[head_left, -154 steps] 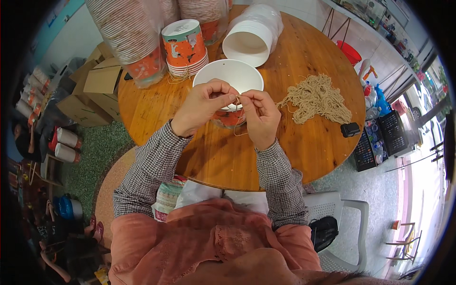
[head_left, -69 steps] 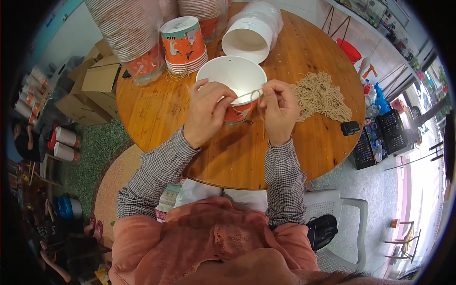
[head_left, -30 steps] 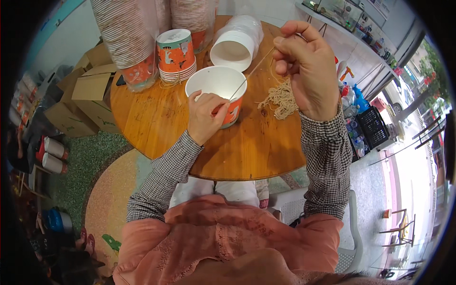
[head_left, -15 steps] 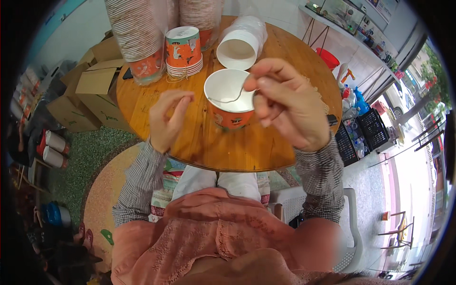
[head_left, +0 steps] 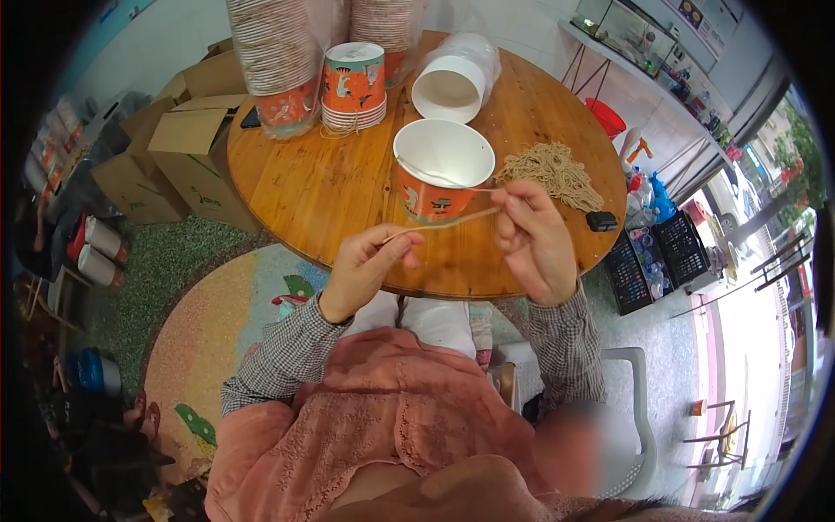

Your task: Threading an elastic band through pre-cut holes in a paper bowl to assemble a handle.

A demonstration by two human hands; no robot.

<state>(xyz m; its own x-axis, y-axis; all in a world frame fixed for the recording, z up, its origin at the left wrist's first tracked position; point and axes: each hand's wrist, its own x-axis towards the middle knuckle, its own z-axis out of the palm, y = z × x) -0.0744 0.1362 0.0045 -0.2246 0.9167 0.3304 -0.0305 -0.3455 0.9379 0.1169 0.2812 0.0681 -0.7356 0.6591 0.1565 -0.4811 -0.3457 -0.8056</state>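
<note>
My left hand (head_left: 365, 268) and my right hand (head_left: 537, 237) are both closed, each pinching a length of thin tan string (head_left: 454, 224). The string spans between them above the near part of the table. A loose end from the right hand trails back across the front rim of an open paper tub (head_left: 421, 204). That tub stands upright just beyond my hands, white inside and orange with animal pictures outside. To its right lies a tangled heap of the same string (head_left: 557, 174).
Behind are a short stack of orange tubs (head_left: 354, 87), tall bagged tub stacks (head_left: 277, 52) and bagged white tubs (head_left: 448, 91) on their side. A small black object (head_left: 602, 221) lies at the right of the wooden table (head_left: 296, 187). Cardboard boxes (head_left: 191, 139) stand left.
My left hand has moved right and taken hold of the string, which previously hung from my right hand over the tub. My right hand has lowered, uncovering the heap of string.
</note>
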